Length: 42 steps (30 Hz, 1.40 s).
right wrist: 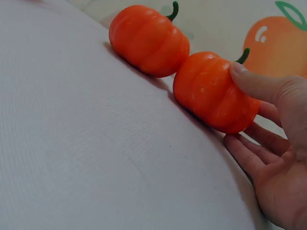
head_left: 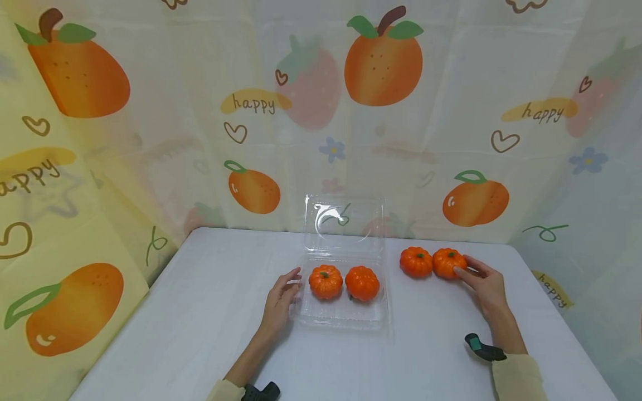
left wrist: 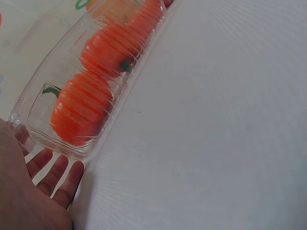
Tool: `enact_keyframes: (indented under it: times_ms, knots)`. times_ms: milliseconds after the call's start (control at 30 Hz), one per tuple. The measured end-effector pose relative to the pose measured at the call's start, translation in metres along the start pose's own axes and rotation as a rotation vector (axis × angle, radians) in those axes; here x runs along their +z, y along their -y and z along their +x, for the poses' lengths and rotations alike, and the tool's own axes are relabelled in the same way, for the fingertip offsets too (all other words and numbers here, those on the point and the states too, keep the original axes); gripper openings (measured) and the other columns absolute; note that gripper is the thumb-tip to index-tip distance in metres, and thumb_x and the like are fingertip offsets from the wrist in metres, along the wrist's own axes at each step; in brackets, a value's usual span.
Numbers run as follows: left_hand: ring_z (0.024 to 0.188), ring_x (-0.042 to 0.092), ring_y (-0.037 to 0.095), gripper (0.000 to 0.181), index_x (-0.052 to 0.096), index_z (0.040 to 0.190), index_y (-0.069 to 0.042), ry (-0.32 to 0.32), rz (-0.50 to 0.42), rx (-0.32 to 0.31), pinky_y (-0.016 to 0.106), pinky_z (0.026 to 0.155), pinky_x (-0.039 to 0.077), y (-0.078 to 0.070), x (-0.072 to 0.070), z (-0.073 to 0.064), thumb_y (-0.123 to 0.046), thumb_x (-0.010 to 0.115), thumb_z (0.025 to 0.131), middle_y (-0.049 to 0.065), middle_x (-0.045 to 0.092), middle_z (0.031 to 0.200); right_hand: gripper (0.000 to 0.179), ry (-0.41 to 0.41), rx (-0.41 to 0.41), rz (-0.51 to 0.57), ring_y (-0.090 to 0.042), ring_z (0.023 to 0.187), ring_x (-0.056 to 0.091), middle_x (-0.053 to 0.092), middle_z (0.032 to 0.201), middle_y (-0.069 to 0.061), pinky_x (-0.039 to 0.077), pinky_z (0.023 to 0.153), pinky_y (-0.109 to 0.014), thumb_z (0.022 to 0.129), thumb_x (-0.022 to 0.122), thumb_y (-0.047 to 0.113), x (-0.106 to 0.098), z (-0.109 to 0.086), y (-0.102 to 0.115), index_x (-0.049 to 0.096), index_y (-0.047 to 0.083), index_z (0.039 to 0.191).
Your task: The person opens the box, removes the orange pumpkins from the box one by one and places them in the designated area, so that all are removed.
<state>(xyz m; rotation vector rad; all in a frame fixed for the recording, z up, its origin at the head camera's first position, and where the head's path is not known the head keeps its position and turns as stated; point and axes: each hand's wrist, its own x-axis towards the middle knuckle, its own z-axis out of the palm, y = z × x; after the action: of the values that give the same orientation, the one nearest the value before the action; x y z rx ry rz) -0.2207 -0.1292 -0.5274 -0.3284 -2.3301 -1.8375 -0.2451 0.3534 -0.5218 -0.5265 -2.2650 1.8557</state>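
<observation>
In the head view a clear plastic clamshell box (head_left: 346, 318) lies with its lid (head_left: 346, 223) raised at the back. Two small orange toy pumpkins sit inside: the left pumpkin (head_left: 326, 283) with its stem up, the right pumpkin (head_left: 362, 284) tipped so its stem points toward me. My left hand (head_left: 278, 303) rests its extended fingers against the box's left side; in the left wrist view its fingers (left wrist: 57, 175) are at the box's end. To the right, my right hand (head_left: 486, 284) holds the outer pumpkin (right wrist: 211, 93) between thumb and fingers. Another pumpkin (right wrist: 148, 40) stands right beside it.
The white table (head_left: 215, 323) ends at a fruit-printed cloth (head_left: 321, 139) hanging behind it, with more cloth at both sides. Dark straps (head_left: 484, 348) are on both wrists, by the light sleeves (head_left: 519, 379).
</observation>
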Motion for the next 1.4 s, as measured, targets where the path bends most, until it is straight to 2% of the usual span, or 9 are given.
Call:
enact_keyframes:
  times_ms: [167,533,833,967,1167,1400]
  knots:
    - [0.105,0.056,0.026,0.038,0.047,0.135,-0.015,-0.011,0.004,-0.002,0.039,0.081,0.052,0.000,0.000,0.000,-0.015,0.042,0.097,0.011,0.054,0.122,0.077,0.006,-0.021,-0.090,-0.029,0.128,0.039,0.036,0.145,-0.012,0.045,0.079,-0.009,0.077,0.065,0.050,0.000,0.001,-0.001,0.039,0.016,0.141]
    - [0.105,0.057,0.026,0.038,0.047,0.135,-0.015,-0.009,-0.006,-0.007,0.035,0.080,0.053,0.000,0.000,0.000,-0.014,0.042,0.097,0.012,0.053,0.123,0.076,0.014,-0.036,-0.142,-0.030,0.131,0.037,0.035,0.146,-0.012,0.042,0.088,-0.017,0.081,0.061,0.049,0.000,0.002,-0.001,0.035,0.014,0.142]
    - [0.106,0.056,0.027,0.038,0.046,0.135,-0.016,-0.009,-0.016,-0.015,0.036,0.081,0.053,-0.001,0.000,-0.002,-0.014,0.042,0.097,0.011,0.053,0.123,0.083,0.080,-0.007,-0.097,-0.031,0.132,0.033,0.028,0.149,-0.011,0.046,0.083,-0.014,0.077,0.063,0.054,-0.007,-0.001,0.000,0.027,0.023,0.146]
    - [0.106,0.056,0.028,0.039,0.046,0.135,-0.014,-0.010,-0.023,-0.003,0.039,0.081,0.053,-0.002,0.000,-0.001,-0.012,0.042,0.097,0.013,0.053,0.123,0.083,0.099,-0.015,-0.054,-0.023,0.126,0.040,0.029,0.148,-0.011,0.048,0.078,-0.011,0.077,0.064,0.053,-0.013,-0.003,0.001,0.028,0.024,0.146]
    - [0.106,0.056,0.026,0.039,0.047,0.135,-0.016,-0.008,-0.024,-0.022,0.038,0.082,0.052,-0.002,0.000,-0.001,-0.012,0.042,0.097,0.011,0.053,0.123,0.074,0.094,-0.059,0.016,0.005,0.097,0.052,0.036,0.142,-0.010,0.050,0.076,-0.014,0.079,0.066,0.045,-0.018,-0.005,0.008,0.035,0.020,0.143]
    - [0.105,0.056,0.025,0.039,0.047,0.135,-0.016,-0.010,-0.018,-0.014,0.037,0.081,0.053,0.002,0.000,0.001,-0.013,0.042,0.097,0.010,0.054,0.122,0.065,0.070,-0.191,-0.047,0.007,0.094,0.053,0.042,0.134,-0.014,0.047,0.076,-0.009,0.082,0.064,0.041,-0.021,-0.015,0.030,0.041,0.020,0.139]
